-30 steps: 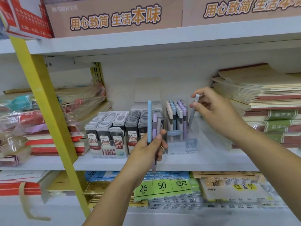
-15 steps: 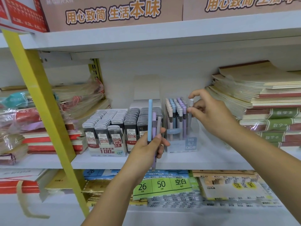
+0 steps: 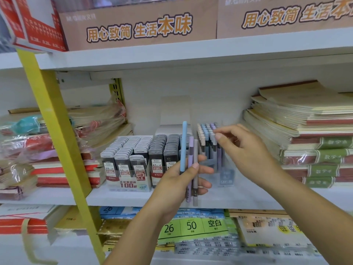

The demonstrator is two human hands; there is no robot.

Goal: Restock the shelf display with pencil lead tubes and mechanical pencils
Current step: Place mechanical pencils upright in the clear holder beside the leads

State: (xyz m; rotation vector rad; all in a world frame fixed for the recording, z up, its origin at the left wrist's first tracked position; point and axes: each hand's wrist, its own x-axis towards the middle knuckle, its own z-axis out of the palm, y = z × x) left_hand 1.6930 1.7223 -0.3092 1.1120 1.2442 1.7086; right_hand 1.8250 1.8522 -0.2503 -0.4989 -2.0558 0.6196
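Pencils (image 3: 190, 155), three in blue, purple and grey, stand upright at frame centre. The left hand (image 3: 177, 180) grasps them with its thumb across the barrels and its fingers wrapped behind, and their lower ends poke out under the fist. The right hand (image 3: 246, 153) reaches in from the lower right, fingers loosely curled and nothing seen in its grasp. Its thumb tip lies at the caps of the front-right stock (image 3: 207, 134), but blur hides whether it touches. Along the bottom of the frame, flat packs (image 3: 191, 226) with a green label lie on the lower level. Just behind the left hand, on the shelf (image 3: 118, 197), stands a clear holder (image 3: 226, 175) filled with that stock, upright pastel-capped pencils in rows. Just left of it, lead tubes (image 3: 137, 150), dark with grey caps, fill a tray (image 3: 131, 185) in rows. Notebooks (image 3: 305, 131) are stacked at the right of the frame. Wrapped stacks (image 3: 28, 146) lie at the left, beyond a yellow post (image 3: 57, 140). Brown boxes (image 3: 141, 25) line the top.
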